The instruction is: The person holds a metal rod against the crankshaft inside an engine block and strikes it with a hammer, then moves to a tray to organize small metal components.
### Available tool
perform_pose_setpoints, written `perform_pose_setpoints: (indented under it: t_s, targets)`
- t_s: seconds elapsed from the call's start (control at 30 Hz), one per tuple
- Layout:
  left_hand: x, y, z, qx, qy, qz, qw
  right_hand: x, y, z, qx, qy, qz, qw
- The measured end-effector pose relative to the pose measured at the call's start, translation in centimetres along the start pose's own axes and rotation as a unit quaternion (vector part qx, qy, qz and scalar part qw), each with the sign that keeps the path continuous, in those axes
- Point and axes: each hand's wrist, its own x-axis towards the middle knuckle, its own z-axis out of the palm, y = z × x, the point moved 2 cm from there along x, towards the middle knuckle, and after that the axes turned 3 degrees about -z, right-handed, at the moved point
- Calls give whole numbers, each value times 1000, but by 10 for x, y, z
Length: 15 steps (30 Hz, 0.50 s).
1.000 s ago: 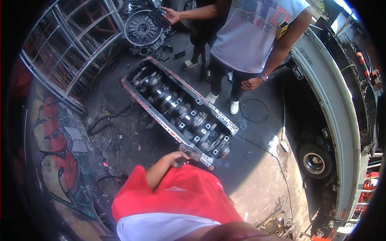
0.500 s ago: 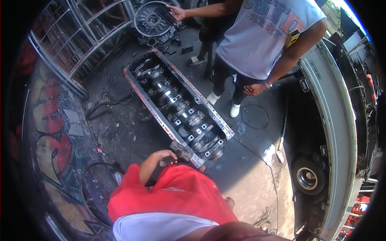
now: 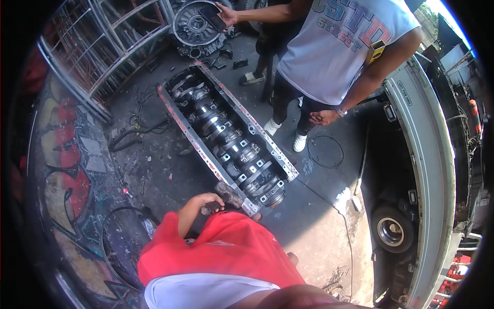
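Observation:
My left hand (image 3: 207,200) is wrapped around the handle of a hammer (image 3: 230,195), whose blocky worn head overlaps the near corner of the engine block in this view. The long engine block (image 3: 181,125) lies on the floor, open side up, with a shiny crankshaft (image 3: 230,140) and its bearing caps running along inside. Only a small bit of my right hand (image 3: 292,258) shows at the right edge of my red clothing (image 3: 216,247), beyond the block's near end; its fingers are mostly hidden.
Across the block stands a person (image 3: 334,56) holding a dark phone (image 3: 212,17). A round metal housing (image 3: 195,23) lies at the far end. Hoses (image 3: 126,140) and a cable (image 3: 345,221) cross the floor. A truck side (image 3: 432,154) with a wheel (image 3: 391,230) borders the right, a metal rack (image 3: 110,46) the left.
The view has shifted very slightly. The other person's phone has tilted and shows more of its face. My left hand keeps its grip on the hammer.

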Motion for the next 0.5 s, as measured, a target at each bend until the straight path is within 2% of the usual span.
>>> perform_pose_setpoints:
  t_s: [0.23, 0.5]
  targets:
    - [1, 1, -1, 26, 4, -8, 1000, -6, -10, -4, -17, -15, -62, 998]
    - [-1, 2, 2, 27, -7, -7, 1000, 6, -13, 4, -151, -42, -8, 988]
